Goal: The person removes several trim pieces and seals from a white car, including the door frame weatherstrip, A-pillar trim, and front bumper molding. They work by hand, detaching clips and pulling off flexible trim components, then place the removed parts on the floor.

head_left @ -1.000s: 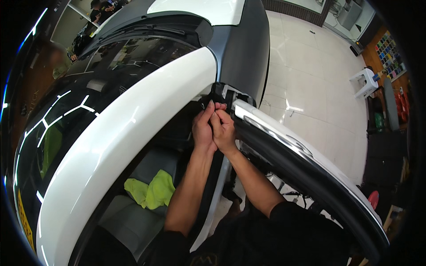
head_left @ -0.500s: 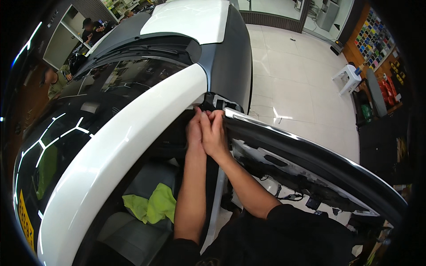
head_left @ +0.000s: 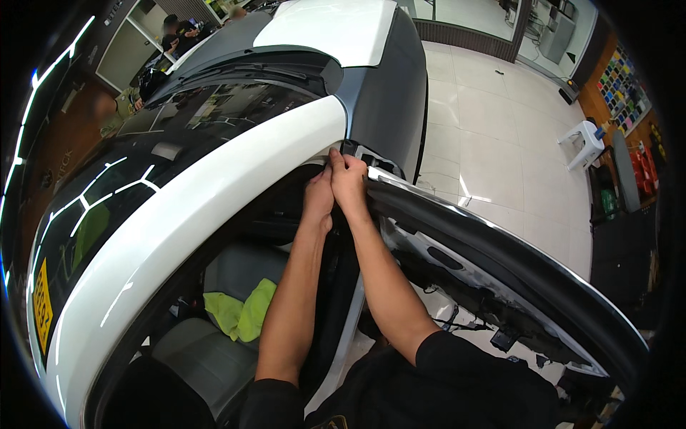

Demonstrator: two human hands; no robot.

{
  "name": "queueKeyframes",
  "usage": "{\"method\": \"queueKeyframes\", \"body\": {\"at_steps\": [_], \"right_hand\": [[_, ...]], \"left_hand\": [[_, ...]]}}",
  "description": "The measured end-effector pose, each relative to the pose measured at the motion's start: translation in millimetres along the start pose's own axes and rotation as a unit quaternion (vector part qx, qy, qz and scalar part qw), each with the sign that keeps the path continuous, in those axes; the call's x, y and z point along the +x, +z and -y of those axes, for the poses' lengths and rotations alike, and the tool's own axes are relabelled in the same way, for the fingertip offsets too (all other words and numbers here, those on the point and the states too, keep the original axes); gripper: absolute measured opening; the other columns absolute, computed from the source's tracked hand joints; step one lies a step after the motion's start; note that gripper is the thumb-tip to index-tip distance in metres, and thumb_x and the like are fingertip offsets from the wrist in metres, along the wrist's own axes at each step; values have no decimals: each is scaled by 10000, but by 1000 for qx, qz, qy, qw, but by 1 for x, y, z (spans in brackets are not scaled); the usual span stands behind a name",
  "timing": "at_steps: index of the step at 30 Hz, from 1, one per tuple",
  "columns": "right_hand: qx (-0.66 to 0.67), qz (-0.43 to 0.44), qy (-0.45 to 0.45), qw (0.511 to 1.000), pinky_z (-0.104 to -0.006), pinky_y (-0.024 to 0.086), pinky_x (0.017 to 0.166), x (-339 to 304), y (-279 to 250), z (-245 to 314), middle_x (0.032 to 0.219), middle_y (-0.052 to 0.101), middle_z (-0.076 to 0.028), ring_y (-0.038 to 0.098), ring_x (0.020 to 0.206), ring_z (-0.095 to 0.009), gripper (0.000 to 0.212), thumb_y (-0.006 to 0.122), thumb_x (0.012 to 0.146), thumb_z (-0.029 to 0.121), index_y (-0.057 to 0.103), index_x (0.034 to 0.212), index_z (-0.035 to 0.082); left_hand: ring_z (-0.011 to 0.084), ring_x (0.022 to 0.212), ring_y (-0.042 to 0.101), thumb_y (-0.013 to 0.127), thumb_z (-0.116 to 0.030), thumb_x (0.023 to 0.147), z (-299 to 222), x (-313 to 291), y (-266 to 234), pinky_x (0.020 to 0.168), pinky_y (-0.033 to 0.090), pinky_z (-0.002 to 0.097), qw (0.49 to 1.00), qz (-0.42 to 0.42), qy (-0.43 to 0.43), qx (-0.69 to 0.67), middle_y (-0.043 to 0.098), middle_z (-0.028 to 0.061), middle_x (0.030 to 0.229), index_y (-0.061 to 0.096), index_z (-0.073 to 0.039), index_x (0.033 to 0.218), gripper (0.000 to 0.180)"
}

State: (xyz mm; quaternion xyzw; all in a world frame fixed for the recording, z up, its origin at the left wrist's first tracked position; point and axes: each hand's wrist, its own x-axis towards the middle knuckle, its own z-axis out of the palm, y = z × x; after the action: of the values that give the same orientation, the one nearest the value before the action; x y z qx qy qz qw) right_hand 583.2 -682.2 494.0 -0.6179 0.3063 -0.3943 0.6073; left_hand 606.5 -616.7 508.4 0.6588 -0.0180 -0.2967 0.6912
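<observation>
Both my arms reach forward to the front corner of a car's door opening, where the glossy white pillar (head_left: 214, 182) meets the dark front fender (head_left: 389, 100). My right hand (head_left: 349, 184) is closed at the pillar's lower end, thumb and fingertips pressed together by the edge. Just behind and left of it, my left hand (head_left: 318, 196) is also closed, its fingers curled and partly hidden against the right wrist. Whatever either hand pinches is too small or covered to make out. The open door (head_left: 493, 247), its inner panel stripped with wires showing, stands right of my arms.
A bright green cloth (head_left: 243, 311) lies on the grey seat (head_left: 191, 357) inside. White film or a panel (head_left: 329, 28) covers part of the hood. Across the tiled floor (head_left: 486, 136) stands a white stool (head_left: 582, 143). Other people (head_left: 182, 36) are beyond the car.
My right hand has moved a little up toward the pillar's end, while my left hand has dropped back beside it. The whole view has shifted slightly.
</observation>
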Motion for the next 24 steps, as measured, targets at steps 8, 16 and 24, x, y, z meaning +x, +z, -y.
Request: {"method": "queueKeyframes", "body": {"at_steps": [8, 16, 24], "right_hand": [[72, 10, -78, 994, -355, 335, 511, -7, 0, -21, 552, 416, -65, 356, 572, -111, 405, 556, 1000, 236, 505, 687, -17], [85, 13, -9, 996, -317, 351, 563, -26, -10, -21, 629, 420, -10, 379, 643, -90, 367, 531, 1014, 244, 518, 723, 20], [95, 60, 87, 990, -343, 374, 532, -2, -5, -18, 567, 486, -13, 426, 596, -95, 424, 594, 933, 300, 569, 670, -32]], "left_hand": [[100, 788, 601, 552, -292, 1021, 25, 1, 3, 717, 475, 257, 994, -24, 108, -15, 702, 34, 905, 722, 23, 996, 359], [99, 728, 590, 540, -340, 1018, 33, -6, -4, 648, 471, 290, 967, -59, 151, 197, 687, 46, 782, 714, 32, 872, 435], [84, 830, 586, 493, -300, 1046, 28, -15, 4, 727, 460, 250, 995, -11, 96, 17, 678, 22, 928, 699, -2, 1010, 363]]}}
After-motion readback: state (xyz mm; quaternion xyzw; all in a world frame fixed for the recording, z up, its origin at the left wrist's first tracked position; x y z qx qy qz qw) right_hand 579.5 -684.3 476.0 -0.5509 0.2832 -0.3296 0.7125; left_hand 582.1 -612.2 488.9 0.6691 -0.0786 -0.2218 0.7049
